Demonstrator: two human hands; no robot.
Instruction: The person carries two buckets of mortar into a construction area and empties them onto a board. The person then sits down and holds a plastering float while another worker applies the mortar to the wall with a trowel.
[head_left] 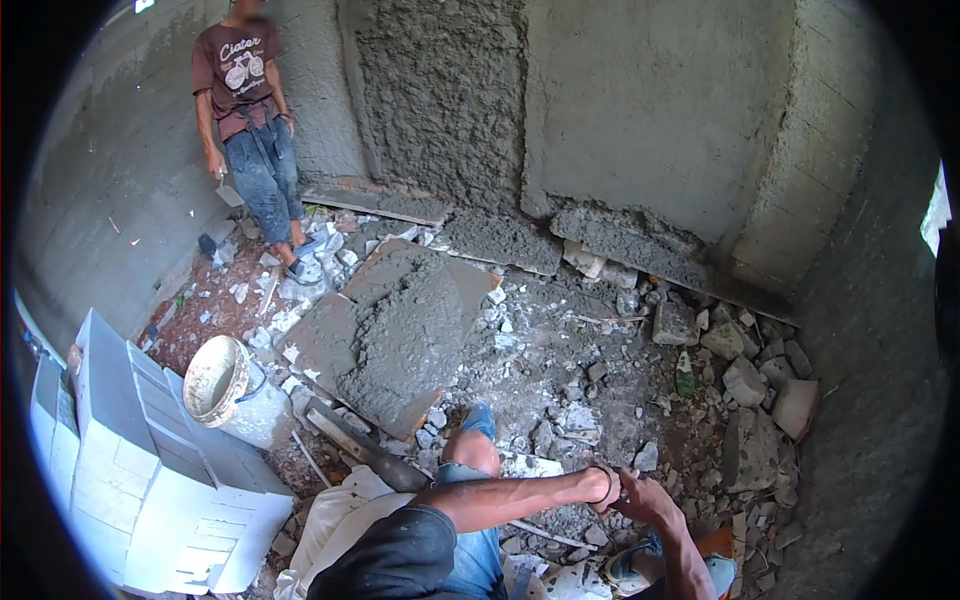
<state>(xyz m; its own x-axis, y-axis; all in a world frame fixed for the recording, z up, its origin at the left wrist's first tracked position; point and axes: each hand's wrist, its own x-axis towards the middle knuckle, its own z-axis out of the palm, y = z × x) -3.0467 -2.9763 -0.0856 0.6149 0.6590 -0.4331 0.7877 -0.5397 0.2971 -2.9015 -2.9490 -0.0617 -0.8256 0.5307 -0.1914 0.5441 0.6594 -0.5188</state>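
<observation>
My left hand [612, 494] reaches across in front of my knees, with a dark band round its wrist. It meets my right hand [645, 498], and the two touch each other. The fingers of both are curled together; what they hold, if anything, is hidden. Below them are my bent legs in blue jeans [478, 555] and a shoe [625, 575]. Ahead of my knee, a board [315, 335] on the ground carries a heap of wet grey mortar [405, 325].
A person [250, 130] stands at back left holding a trowel [229, 192]. Left are a mortar-stained bucket [240, 390] and stacked white blocks [150, 470]. Rubble [745, 380] lines the right side. Mortar-covered planks [500, 240] lie along the plastered wall [650, 110].
</observation>
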